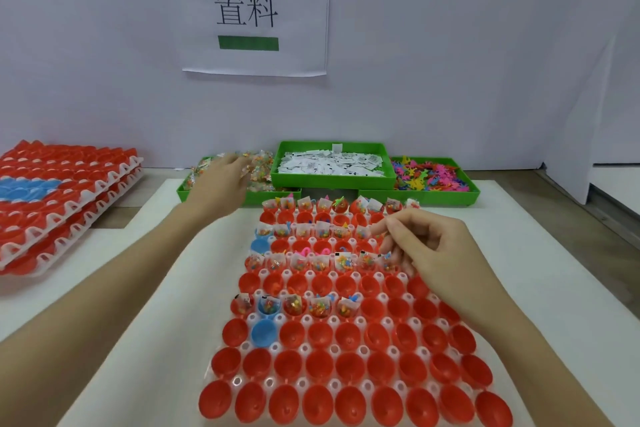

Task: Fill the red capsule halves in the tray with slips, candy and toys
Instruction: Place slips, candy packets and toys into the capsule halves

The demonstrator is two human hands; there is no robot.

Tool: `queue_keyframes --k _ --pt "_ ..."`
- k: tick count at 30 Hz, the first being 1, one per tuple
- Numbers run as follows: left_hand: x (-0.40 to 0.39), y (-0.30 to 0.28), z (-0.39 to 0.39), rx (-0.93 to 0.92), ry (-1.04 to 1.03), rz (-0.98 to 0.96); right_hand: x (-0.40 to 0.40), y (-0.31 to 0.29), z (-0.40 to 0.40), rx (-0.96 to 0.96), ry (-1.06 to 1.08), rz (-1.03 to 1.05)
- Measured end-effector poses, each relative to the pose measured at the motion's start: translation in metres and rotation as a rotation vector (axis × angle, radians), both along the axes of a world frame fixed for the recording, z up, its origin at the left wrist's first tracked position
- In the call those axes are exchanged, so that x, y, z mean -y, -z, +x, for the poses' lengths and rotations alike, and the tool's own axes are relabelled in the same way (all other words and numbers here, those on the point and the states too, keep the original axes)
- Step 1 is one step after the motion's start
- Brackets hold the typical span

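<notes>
A person's two bare forearms reach over a white plastic tray (242, 347) of red capsule halves (349, 366) that lies on a white mat (156, 288) on the desk. The left hand (221, 180) stretches to the far left green plastic bin (183, 193), its fingers (239, 163) loosely spread among the clear-wrapped candy packets (263, 166) heaped there; motion blur hides whether any packet is actually gripped. The right hand (426, 246) hovers above the right side of the tray's upper rows, its fingers curled inward with thumb and forefinger drawn close together, though what they pinch, if anything, is too small to tell. In the tray, alternate far rows of capsule halves carry white paper slips and coloured candy, some with small bright toys, while the four nearest rows are bare red cups; a few blue capsule halves (264, 332) sit along the left side. Behind the tray, a raised green bin of white printed paper slips (330, 163) stands between the candy bin and a green bin of multicoloured plastic toy figures (431, 177). At the far left, stacked trays of red capsule halves (62, 184) rest on the desk. A white paper sign (256, 10) with black characters hangs on the grey wall.
</notes>
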State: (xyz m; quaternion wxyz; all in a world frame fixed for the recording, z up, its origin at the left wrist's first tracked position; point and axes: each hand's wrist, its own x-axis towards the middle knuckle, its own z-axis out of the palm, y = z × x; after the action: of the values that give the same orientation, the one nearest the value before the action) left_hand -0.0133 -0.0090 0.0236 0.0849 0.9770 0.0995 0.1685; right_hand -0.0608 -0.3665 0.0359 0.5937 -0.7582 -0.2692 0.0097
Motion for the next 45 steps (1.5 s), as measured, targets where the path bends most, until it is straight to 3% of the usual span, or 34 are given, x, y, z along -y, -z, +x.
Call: queue_keyframes --k 4,9,16,22,27,32,35,38,43,45 --pt "-0.017 0.007 0.01 -0.291 0.048 0.247 0.001 0.0 0.002 -0.007 0.007 0.021" --pt "-0.014 0.008 0.016 -0.209 0.068 0.345 -0.001 0.003 0.003 0.0 -0.003 0.019" --pt "-0.016 0.002 0.016 0.087 0.064 0.073 0.0 0.006 0.005 0.006 -0.001 0.035" --pt "-0.01 0.006 0.002 0.381 0.023 0.055 0.004 0.006 0.008 0.011 0.028 0.041" --pt "0.004 0.014 -0.024 0.56 0.056 -0.35 0.006 0.004 0.013 0.007 0.071 0.052" --pt "-0.003 0.018 -0.03 0.493 -0.012 -0.365 0.007 0.002 0.015 0.007 0.093 0.081" --pt "-0.005 0.014 -0.023 0.418 -0.003 -0.219 0.008 0.003 0.017 0.007 0.102 0.077" --pt "-0.007 0.009 -0.01 0.248 0.024 0.004 0.008 0.004 0.019 -0.002 0.1 0.075" --pt "0.0 -0.001 0.01 -0.144 0.258 0.125 0.01 0.007 0.021 -0.006 0.097 0.057" --pt "0.002 0.002 0.014 -0.14 0.283 0.14 0.012 0.007 0.022 -0.006 0.1 0.045"
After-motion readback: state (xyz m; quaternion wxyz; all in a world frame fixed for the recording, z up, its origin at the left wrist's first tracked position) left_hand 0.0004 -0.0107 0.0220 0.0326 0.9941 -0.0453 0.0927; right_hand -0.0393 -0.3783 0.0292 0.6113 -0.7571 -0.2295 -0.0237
